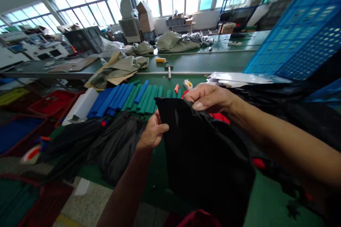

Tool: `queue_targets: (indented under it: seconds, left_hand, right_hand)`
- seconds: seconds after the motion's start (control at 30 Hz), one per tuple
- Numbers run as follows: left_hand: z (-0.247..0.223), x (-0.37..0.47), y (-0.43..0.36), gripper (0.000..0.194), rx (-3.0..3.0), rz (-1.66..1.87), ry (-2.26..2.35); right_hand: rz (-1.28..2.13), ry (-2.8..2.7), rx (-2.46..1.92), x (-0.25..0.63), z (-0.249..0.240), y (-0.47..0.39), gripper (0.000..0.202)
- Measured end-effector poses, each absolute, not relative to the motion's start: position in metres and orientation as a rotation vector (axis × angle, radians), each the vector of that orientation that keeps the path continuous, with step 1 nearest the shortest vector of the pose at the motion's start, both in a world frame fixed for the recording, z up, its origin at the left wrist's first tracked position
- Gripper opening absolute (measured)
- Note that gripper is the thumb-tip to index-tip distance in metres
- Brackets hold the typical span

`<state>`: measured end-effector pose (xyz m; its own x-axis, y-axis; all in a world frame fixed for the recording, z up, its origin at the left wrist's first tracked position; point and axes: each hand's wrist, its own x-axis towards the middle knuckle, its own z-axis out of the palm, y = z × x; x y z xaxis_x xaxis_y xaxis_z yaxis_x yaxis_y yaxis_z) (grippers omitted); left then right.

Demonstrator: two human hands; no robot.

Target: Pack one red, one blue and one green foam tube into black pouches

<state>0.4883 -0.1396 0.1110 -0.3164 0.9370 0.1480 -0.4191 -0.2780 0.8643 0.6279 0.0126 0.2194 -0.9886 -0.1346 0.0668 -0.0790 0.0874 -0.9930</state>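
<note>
A piece of black fabric, perhaps a bag, hangs down between my hands above the green table. My left hand grips its left edge, thumb in front and fingers behind. At the top edge my right hand pinches the cloth between thumb and fingers. Something red shows partly behind the fabric under my right wrist. Just beyond my hands lie green rolls and blue rolls in a row. More dark fabric pieces are heaped left of my left hand.
A blue plastic crate stands tilted at the right beside a stack of white sheets. A tape dispenser and a yellow roll lie ahead. Red crates line the left. Grey-green cloth covers part of the conveyor.
</note>
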Motion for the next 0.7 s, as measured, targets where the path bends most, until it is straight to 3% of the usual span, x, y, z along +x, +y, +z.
queue_targets:
  seconds: [0.13,0.23,0.33,0.53,0.7]
  left_hand:
    - [0.080,0.470,-0.163,0.037,0.577,1.956,1.084]
    - [0.038,0.444,-0.182,0.030,0.122,2.259,1.345]
    - [-0.012,0.415,-0.208,0.025,-0.302,2.322,1.655]
    - [-0.083,0.404,-0.260,0.028,-0.618,2.124,2.074]
    - [-0.111,0.408,-0.271,0.037,-0.400,2.023,2.267]
  right_hand:
    - [-2.158,2.411,0.162,0.584,0.183,0.020,0.026]
    - [-2.048,2.625,0.741,0.565,0.149,0.031,0.019]
    - [-2.023,2.600,0.922,0.567,0.108,0.033,0.018]
    - [-1.883,2.483,0.970,0.596,0.008,-0.009,0.020]
    - [-1.649,2.528,0.850,0.593,-0.067,-0.054,0.030]
